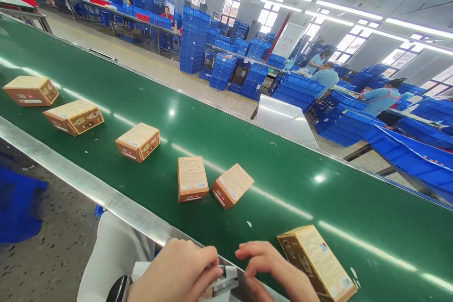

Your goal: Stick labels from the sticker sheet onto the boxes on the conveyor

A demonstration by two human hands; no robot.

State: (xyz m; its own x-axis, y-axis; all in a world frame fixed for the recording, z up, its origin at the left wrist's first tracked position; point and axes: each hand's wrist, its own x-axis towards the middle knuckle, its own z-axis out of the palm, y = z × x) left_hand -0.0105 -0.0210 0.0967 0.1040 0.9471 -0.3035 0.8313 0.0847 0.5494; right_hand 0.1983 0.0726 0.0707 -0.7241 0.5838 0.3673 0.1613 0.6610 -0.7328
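At the near edge of the belt, my left hand (pixel 182 266) pinches a small shiny silvery strip (pixel 228 277) between thumb and fingers. What the strip belongs to is mostly hidden below, where a white surface partly shows. My right hand (pixel 274 269) is just to the right, fingers apart and curved, holding nothing. Close beyond it a brown and cream carton (pixel 323 264) lies on the green conveyor belt (pixel 293 179). Two similar cartons, one upright-looking carton (pixel 193 179) and one angled carton (pixel 232 185), sit side by side farther up the belt.
More cartons follow at left: one carton (pixel 138 142), another carton (pixel 74 117) and a far carton (pixel 31 91). A metal rail (pixel 134 214) edges the belt. Blue crates (pixel 194 40) stand stacked across the aisle. People in light blue (pixel 380 99) work at right. A blue bin (pixel 21 205) is at lower left.
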